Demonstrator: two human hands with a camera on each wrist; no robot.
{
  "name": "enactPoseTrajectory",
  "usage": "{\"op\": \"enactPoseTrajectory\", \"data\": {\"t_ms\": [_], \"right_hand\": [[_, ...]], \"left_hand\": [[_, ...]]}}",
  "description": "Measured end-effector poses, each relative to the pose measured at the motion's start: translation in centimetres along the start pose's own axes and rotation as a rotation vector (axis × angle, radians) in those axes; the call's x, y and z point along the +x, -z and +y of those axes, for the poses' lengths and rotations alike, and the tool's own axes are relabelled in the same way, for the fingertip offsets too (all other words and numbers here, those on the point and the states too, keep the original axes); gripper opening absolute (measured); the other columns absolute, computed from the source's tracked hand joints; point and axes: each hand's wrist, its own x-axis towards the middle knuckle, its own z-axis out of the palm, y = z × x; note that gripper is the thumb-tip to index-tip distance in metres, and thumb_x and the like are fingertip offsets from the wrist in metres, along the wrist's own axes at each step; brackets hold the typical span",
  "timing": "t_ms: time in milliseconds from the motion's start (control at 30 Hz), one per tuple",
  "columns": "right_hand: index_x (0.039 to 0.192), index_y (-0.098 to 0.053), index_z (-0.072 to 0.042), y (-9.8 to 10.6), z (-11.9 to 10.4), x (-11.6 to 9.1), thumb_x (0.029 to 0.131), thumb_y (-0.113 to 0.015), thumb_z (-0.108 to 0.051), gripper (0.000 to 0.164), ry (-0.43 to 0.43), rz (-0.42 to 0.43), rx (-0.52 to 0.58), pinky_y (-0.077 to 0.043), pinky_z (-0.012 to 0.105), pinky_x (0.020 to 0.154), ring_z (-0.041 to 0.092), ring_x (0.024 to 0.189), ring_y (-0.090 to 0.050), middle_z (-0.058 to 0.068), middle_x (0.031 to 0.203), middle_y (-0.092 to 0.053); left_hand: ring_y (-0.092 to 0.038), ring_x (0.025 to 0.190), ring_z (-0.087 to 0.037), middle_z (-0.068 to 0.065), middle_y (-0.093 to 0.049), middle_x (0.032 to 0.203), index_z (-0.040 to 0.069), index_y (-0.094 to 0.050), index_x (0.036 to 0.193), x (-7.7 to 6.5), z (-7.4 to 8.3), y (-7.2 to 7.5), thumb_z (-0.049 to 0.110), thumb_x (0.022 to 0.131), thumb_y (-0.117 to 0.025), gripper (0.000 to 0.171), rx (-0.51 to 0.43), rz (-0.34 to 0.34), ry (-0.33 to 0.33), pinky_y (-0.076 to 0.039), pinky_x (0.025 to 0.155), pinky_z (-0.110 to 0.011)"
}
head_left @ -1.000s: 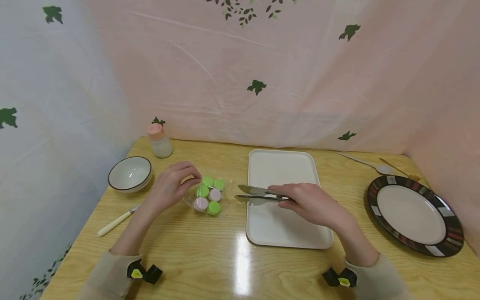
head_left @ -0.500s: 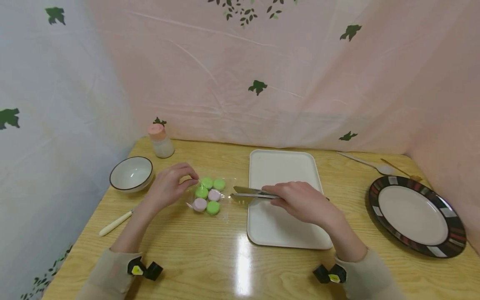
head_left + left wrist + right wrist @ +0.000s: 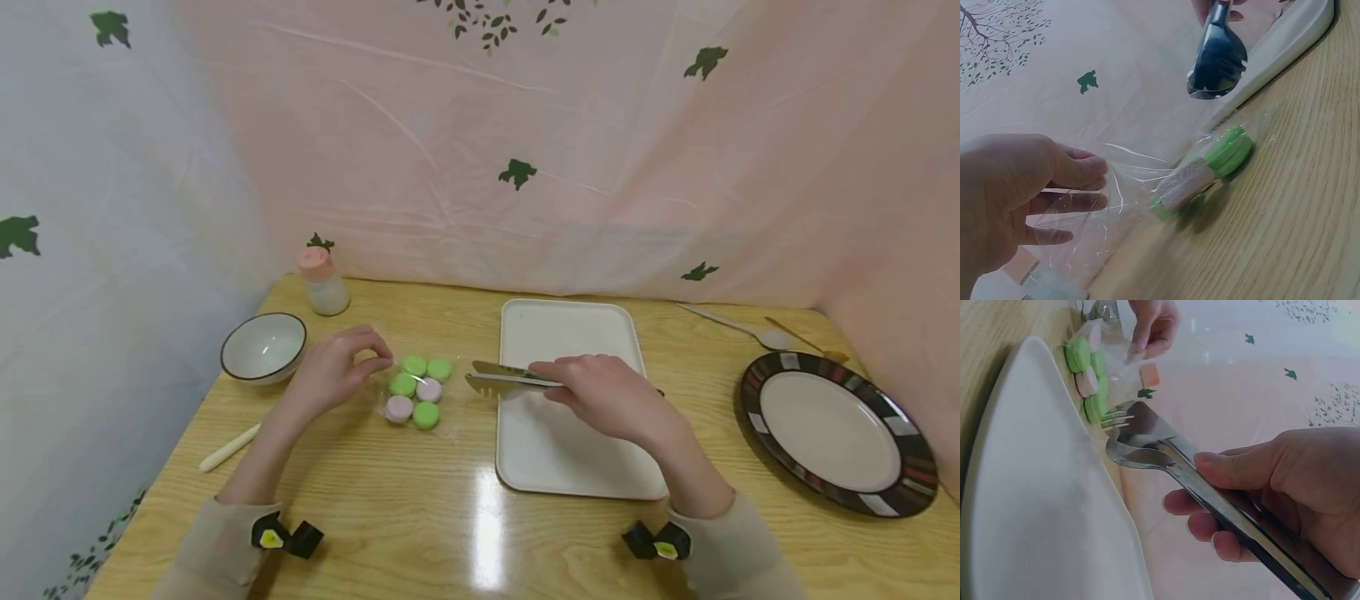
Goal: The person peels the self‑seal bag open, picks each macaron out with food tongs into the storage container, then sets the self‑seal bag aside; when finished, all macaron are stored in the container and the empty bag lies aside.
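Note:
My left hand [image 3: 337, 367] pinches the edge of a clear plastic bag [image 3: 1116, 181] and holds its mouth up off the table. Inside the bag lie several green and pale pink macarons [image 3: 426, 415], flat on the wood. In my right hand [image 3: 600, 392] is a pair of metal serving tongs [image 3: 1191, 481], gripped along the arms with the thumb on one side and fingers on the other. One tong end is a spoon, the other is forked; the two stand slightly apart. Their tips point left at the bag, over the left rim of the white tray [image 3: 570, 467].
A white bowl [image 3: 262, 346] and a pink-lidded jar [image 3: 324, 283] stand at the left, with a cream-handled knife [image 3: 228, 448] partly behind my left forearm. At the right are a dark-rimmed plate [image 3: 825, 429], a pale spoon [image 3: 768, 338] and a thin golden utensil [image 3: 806, 337].
My right hand has carried the tongs slightly left towards the bag, and the tips have drifted upward in view. My left hand has drawn back a little to the left with the bag's edge.

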Motion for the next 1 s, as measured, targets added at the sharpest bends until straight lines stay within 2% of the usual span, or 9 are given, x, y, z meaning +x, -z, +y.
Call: {"op": "enactPoseTrajectory", "data": {"t_ms": [167,300,500,633,833,1000], "right_hand": [[0.124,-0.061,-0.025,0.0,-0.4,-0.1,0.090,-0.064,-0.025,0.034,0.020,-0.055,0.018,-0.053,0.033,0.077,0.011,0.094,-0.066,-0.008,0.106,-0.070],[0.122,-0.062,-0.027,-0.4,-0.9,0.0,0.089,-0.064,-0.025,0.033,0.032,-0.058,0.001,-0.052,0.031,0.075,0.010,0.091,-0.066,-0.010,0.104,-0.070],[0.120,-0.063,-0.026,-0.8,-1.5,0.4,0.088,-0.066,-0.024,0.033,0.061,-0.056,-0.020,-0.052,0.030,0.071,0.010,0.087,-0.066,-0.008,0.104,-0.070],[0.119,-0.063,-0.027,-1.2,-1.9,0.9,0.087,-0.067,-0.024,0.032,0.081,-0.056,-0.051,-0.050,0.026,0.064,0.009,0.079,-0.064,-0.010,0.098,-0.070],[0.115,-0.062,-0.028,-1.7,-1.9,1.5,0.088,-0.066,-0.025,0.027,0.093,-0.027,-0.082,-0.040,0.021,0.053,0.003,0.061,-0.049,-0.015,0.080,-0.061],[0.120,-0.060,-0.028,-2.1,-1.9,2.0,0.089,-0.065,-0.026,0.032,0.098,-0.001,-0.101,-0.039,0.022,0.052,0.004,0.057,-0.047,-0.014,0.084,-0.062]], "left_hand": [[-0.063,0.077,-0.011,0.008,-0.067,0.084,0.023,-0.068,0.081,0.1,0.0,0.2,0.022,0.081,-0.074,0.007,0.008,-0.010,0.027,-0.049,0.067,-0.032],[-0.066,0.086,-0.016,0.006,-0.068,0.086,0.024,-0.067,0.081,0.1,0.0,0.3,0.022,0.081,-0.075,0.007,-0.003,-0.031,0.056,-0.052,0.074,-0.038],[-0.064,0.081,-0.013,0.007,-0.068,0.085,0.025,-0.067,0.081,0.1,-0.2,0.4,0.023,0.080,-0.075,0.008,-0.012,-0.030,0.065,-0.050,0.068,-0.032],[-0.066,0.082,-0.016,0.007,-0.068,0.084,0.024,-0.067,0.080,0.0,-0.3,0.3,0.021,0.079,-0.076,0.009,-0.032,-0.022,0.070,-0.051,0.071,-0.035],[-0.066,0.083,-0.018,0.007,-0.069,0.084,0.024,-0.067,0.079,0.0,-0.1,0.2,0.021,0.078,-0.077,0.011,-0.046,-0.022,0.073,-0.051,0.071,-0.035],[-0.064,0.079,-0.013,0.009,-0.068,0.083,0.026,-0.067,0.079,0.1,-0.1,0.2,0.021,0.077,-0.077,0.012,-0.050,-0.017,0.069,-0.049,0.069,-0.032]]}}
